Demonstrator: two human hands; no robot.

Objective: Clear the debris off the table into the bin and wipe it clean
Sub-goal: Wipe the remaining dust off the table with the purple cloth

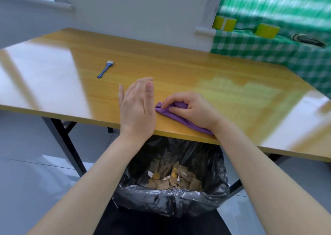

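Note:
My right hand (192,109) grips a purple cloth (170,114) that lies on the wooden table (179,70) close to its front edge. Just left of the cloth, my left hand (137,105) stands flat and upright on its edge, fingers straight, holding nothing. Below the table's front edge sits a bin lined with a black bag (170,197). Brown and yellow scraps (176,179) lie inside the bin.
A small blue brush (105,69) lies on the table to the left. At the back right, a green checked cloth (268,45) carries two yellow tape rolls (266,30). Black table legs (66,140) stand at the left on a grey floor.

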